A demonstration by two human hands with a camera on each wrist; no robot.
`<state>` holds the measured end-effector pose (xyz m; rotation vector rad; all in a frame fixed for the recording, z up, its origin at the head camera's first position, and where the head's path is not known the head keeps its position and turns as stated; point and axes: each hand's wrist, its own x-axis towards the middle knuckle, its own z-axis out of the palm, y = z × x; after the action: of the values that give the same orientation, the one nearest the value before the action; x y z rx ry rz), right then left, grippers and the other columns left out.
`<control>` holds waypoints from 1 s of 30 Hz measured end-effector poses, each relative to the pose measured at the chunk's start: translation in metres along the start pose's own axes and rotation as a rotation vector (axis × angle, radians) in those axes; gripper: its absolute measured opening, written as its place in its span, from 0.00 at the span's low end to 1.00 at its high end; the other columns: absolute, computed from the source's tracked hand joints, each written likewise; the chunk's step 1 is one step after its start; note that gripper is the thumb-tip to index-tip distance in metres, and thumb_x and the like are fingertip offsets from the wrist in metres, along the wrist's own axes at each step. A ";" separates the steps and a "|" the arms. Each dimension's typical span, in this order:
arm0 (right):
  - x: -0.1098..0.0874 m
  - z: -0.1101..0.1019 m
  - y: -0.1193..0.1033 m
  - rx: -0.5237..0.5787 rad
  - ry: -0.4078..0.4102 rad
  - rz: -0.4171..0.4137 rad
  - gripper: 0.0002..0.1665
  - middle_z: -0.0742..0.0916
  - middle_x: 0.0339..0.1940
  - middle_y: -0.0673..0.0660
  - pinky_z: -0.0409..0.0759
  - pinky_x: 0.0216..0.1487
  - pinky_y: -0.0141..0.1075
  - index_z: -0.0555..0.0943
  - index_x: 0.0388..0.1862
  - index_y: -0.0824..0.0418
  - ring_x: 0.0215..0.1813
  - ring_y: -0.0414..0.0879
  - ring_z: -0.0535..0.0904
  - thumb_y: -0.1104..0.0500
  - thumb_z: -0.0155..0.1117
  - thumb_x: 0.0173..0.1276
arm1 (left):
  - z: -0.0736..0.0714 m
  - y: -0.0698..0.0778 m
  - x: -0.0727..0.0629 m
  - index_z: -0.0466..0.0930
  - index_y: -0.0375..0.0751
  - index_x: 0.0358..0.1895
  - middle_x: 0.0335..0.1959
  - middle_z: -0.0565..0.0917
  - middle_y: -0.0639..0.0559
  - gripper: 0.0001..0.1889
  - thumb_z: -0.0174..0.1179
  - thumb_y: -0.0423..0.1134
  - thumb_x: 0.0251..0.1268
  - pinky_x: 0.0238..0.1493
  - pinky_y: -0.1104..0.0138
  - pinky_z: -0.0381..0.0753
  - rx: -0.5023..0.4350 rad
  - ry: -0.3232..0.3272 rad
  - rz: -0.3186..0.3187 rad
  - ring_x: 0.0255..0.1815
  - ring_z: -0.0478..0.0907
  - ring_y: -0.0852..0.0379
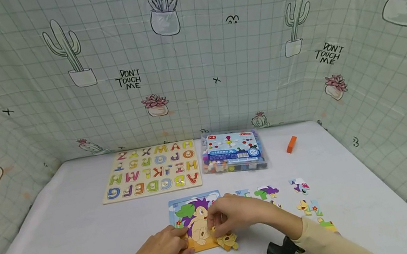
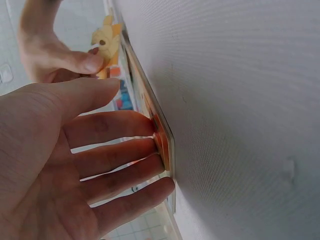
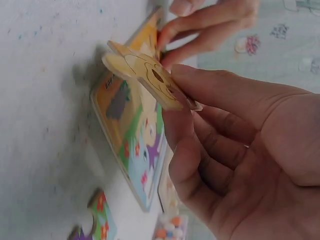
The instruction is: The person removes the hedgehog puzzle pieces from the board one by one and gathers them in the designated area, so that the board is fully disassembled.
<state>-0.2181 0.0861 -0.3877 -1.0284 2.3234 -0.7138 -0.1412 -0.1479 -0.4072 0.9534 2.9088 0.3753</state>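
A puzzle board (image 1: 193, 198) with a purple-haired hedgehog picture lies on the white table. My left hand (image 1: 165, 252) rests its fingertips on the board's left and lower edge; in the left wrist view its fingers (image 2: 117, 152) are straight. Between thumb and index finger my right hand (image 1: 235, 213) pinches a yellow puzzle piece (image 1: 228, 241) printed with an animal face. The right wrist view shows this piece (image 3: 150, 75) tilted and raised above the board (image 3: 120, 145). Part of the board is hidden behind the right hand.
Several loose puzzle pieces (image 1: 300, 186) lie to the right. Behind stand a wooden alphabet board (image 1: 148, 171) and a clear plastic box (image 1: 233, 151) of coloured parts. An orange block (image 1: 291, 144) lies at the back right. A black object (image 1: 281, 250) is beside the right wrist.
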 end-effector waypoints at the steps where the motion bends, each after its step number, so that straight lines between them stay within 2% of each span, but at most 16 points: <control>1: -0.003 -0.003 0.002 -0.004 0.004 -0.012 0.04 0.83 0.25 0.41 0.75 0.29 0.25 0.84 0.37 0.54 0.26 0.31 0.76 0.58 0.70 0.64 | 0.000 0.000 0.000 0.86 0.48 0.26 0.53 0.86 0.44 0.12 0.62 0.47 0.66 0.45 0.56 0.84 0.002 0.003 0.001 0.48 0.82 0.51; 6: -0.022 -0.015 0.015 0.020 0.025 -0.049 0.08 0.85 0.28 0.43 0.76 0.30 0.25 0.86 0.44 0.58 0.27 0.33 0.78 0.59 0.64 0.69 | 0.000 0.001 0.000 0.88 0.45 0.30 0.53 0.86 0.44 0.12 0.63 0.47 0.66 0.46 0.57 0.84 0.012 0.014 0.000 0.48 0.82 0.51; 11: -0.042 -0.024 0.030 0.093 0.053 -0.006 0.05 0.86 0.27 0.46 0.78 0.28 0.27 0.85 0.40 0.56 0.27 0.41 0.82 0.58 0.64 0.69 | 0.001 0.002 0.000 0.88 0.44 0.29 0.53 0.86 0.44 0.13 0.63 0.48 0.65 0.45 0.58 0.84 0.019 0.025 -0.002 0.48 0.82 0.51; 15: -0.057 -0.029 0.042 0.150 0.087 0.024 0.03 0.86 0.29 0.49 0.84 0.30 0.36 0.82 0.37 0.56 0.27 0.42 0.83 0.57 0.65 0.68 | 0.001 0.003 0.000 0.87 0.44 0.28 0.52 0.86 0.45 0.13 0.63 0.48 0.65 0.45 0.58 0.84 0.024 0.029 -0.002 0.47 0.82 0.51; 19: -0.071 -0.031 0.054 0.206 0.109 0.030 0.06 0.88 0.29 0.53 0.86 0.31 0.44 0.80 0.38 0.58 0.27 0.47 0.85 0.56 0.66 0.69 | 0.001 0.003 0.001 0.87 0.45 0.27 0.51 0.87 0.45 0.13 0.63 0.47 0.65 0.45 0.58 0.84 0.024 0.034 0.000 0.47 0.82 0.51; 22: -0.080 -0.032 0.062 0.209 0.117 0.015 0.07 0.89 0.28 0.54 0.86 0.32 0.41 0.80 0.38 0.59 0.27 0.47 0.84 0.56 0.66 0.68 | 0.001 0.003 0.001 0.85 0.46 0.24 0.51 0.87 0.46 0.14 0.63 0.47 0.65 0.44 0.58 0.84 0.018 0.039 -0.003 0.46 0.81 0.52; 26: -0.090 -0.033 0.070 0.186 0.130 0.012 0.07 0.88 0.27 0.53 0.82 0.32 0.32 0.81 0.38 0.58 0.26 0.39 0.79 0.55 0.65 0.69 | 0.002 0.003 0.001 0.83 0.47 0.21 0.51 0.87 0.46 0.15 0.63 0.47 0.65 0.43 0.58 0.83 0.017 0.044 -0.010 0.45 0.81 0.52; 30: -0.100 -0.038 0.076 0.211 0.121 0.035 0.09 0.86 0.28 0.52 0.80 0.28 0.33 0.82 0.41 0.61 0.26 0.41 0.79 0.56 0.63 0.71 | 0.002 0.004 0.002 0.85 0.45 0.24 0.51 0.86 0.46 0.14 0.63 0.47 0.65 0.44 0.57 0.84 0.024 0.037 -0.019 0.46 0.81 0.52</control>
<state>-0.2217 0.2171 -0.3858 -0.8702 2.3009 -1.0078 -0.1401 -0.1434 -0.4081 0.9308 2.9602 0.3620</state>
